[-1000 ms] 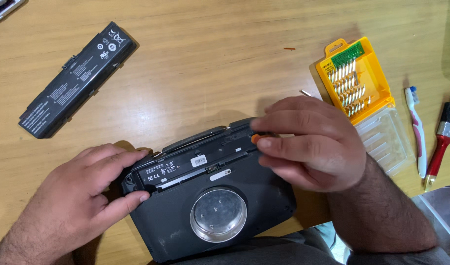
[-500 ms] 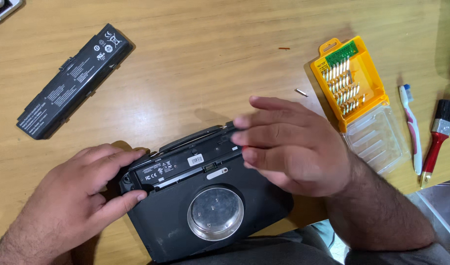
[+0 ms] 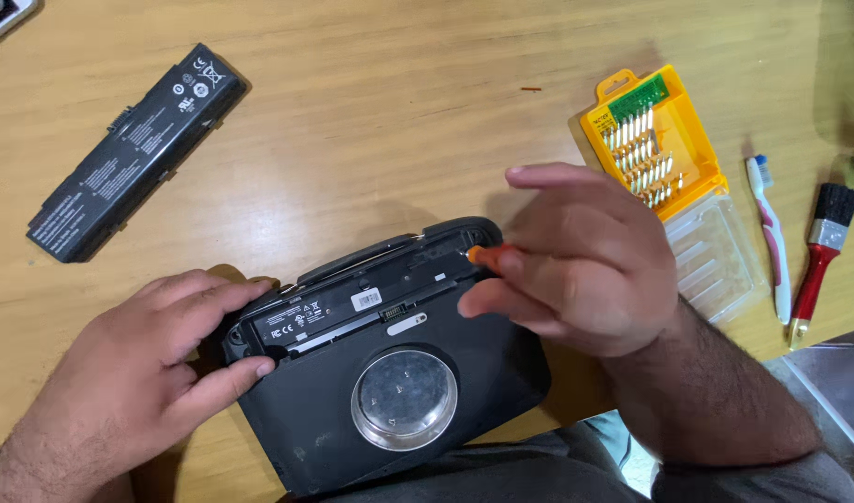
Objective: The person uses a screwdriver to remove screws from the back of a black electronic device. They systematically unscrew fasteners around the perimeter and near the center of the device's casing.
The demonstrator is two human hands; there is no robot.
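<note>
Open tabletop above the device, clutter along the right edge

Bare wooden table [image 3: 371, 121] spans between the black battery pack [image 3: 134, 149] at left and the yellow bit case [image 3: 652, 140] at right. The toothbrush [image 3: 770, 237] and red-handled brush [image 3: 818, 261] crowd the right side; the black device [image 3: 390, 373] fills the near edge.

Left hand [image 3: 138, 373] lies flat (fingers spread); right hand [image 3: 585, 261] pinches, fingers curled.
</note>
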